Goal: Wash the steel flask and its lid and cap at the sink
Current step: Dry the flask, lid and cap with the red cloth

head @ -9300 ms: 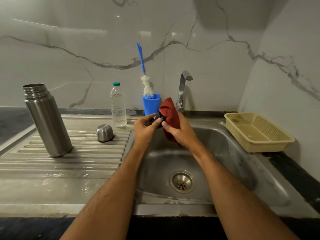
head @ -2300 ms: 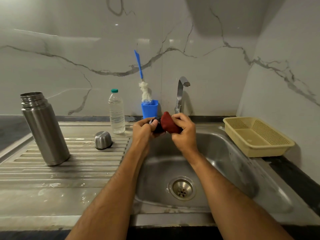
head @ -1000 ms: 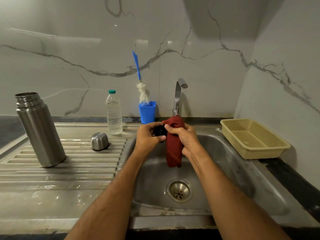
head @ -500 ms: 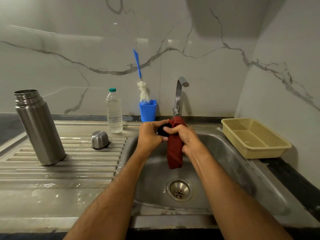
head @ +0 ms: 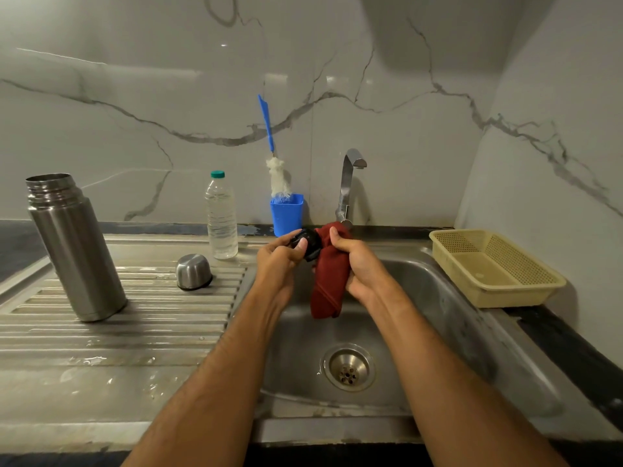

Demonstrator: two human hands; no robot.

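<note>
Wiping the lid [head: 308,246] over the sink [head: 438,298]. Left hand [head: 281,264] curled round the small black lid, thumb across its face; right hand [head: 357,264] bunching a red cloth [head: 328,281] against the lid's far side, thumb on top, tail of cloth hanging down into the basin. Judged from this: mid-step on the lid, with flask and cap apparently waiting their turn. No water seen running from the tap [head: 349,183].

Next move likely calls for turning the lid in the left grip so the cloth reaches the rim and underside, then setting it down and reaching left for another piece. Firm pinch needed; a small wet lid could slip and drop toward the drain [head: 349,367].

Flask [head: 74,247] upright and open-mouthed on the ribbed drainboard [head: 135,332], well left of the sink. Cap [head: 193,272] mouth-down on the same drainboard, between flask and sink, near a plastic bottle [head: 220,217]. Blue cup [head: 286,214] with a bottle brush [head: 274,163] behind the hands, just beside the tap. Yellow basket [head: 539,284] on the tabletop to the right. Nothing between hands and flask save the cap; path to the brush partly crossed by the raised hands themselves.
</note>
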